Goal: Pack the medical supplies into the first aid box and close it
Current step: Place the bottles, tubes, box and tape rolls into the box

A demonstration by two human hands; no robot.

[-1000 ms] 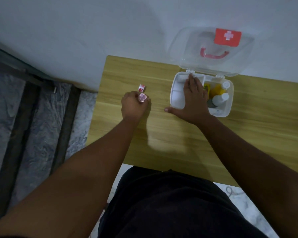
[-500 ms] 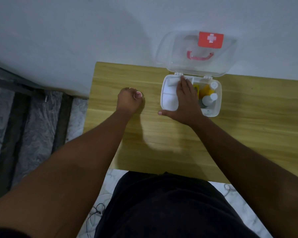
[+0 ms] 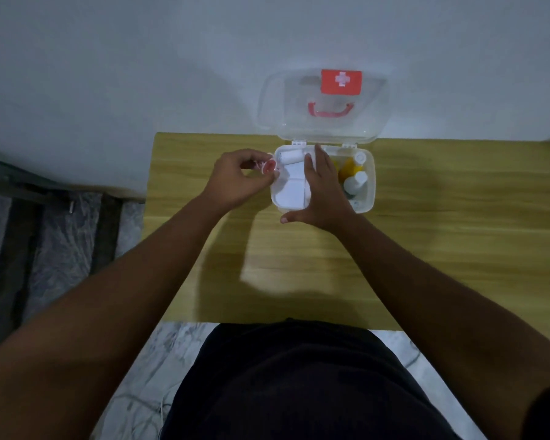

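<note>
While my left hand (image 3: 235, 177) is pinching a small pink-capped item (image 3: 269, 166) between thumb and fingertips, I am bringing it to the left rim of the first aid box (image 3: 370, 198), which is sitting at the far edge of the table (image 3: 458, 233) against the wall (image 3: 140, 74). I cannot tell exactly what the item is; it is too small and blurred. My right hand (image 3: 323, 192) is lying flat across the middle of the box, fingers stretched out and gripping nothing, thumb (image 3: 294, 217) spread along the near wall. I judge that it is steadying the light plastic box so it is not sliding while the other hand is loading it. The clear lid (image 3: 299, 122), with its red cross label (image 3: 341, 81) and red handle (image 3: 330, 111), is leaning back against the wall, so the opening is staying free. Inside, a white roll (image 3: 291, 158) is lying in the far left compartment, and white-capped bottles (image 3: 356, 181) with yellow contents are standing on the right side. The near left compartment looks empty, so I am probably aiming the item there.
</note>
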